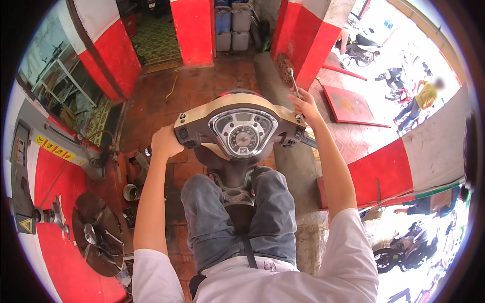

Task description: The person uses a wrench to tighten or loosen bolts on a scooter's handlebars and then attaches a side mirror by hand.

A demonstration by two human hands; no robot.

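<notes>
I sit astride a scooter, its beige handlebar cover and round-dialled instrument cluster in front of my knees. My left hand is wrapped round the left handlebar grip, whose end sticks out past the fist. At the right end of the handlebar, my right hand holds a slim chrome wrench pointing up and away. Those fingers are close to the right mirror mount; I cannot tell whether the wrench touches it. Below them the right grip is bare.
A grey machine with a round dark turntable stands at my left, with metal tools on it. Red-and-white pillars rise ahead. A red metal plate lies at the right, near parked motorbikes and a person in a yellow-green shirt.
</notes>
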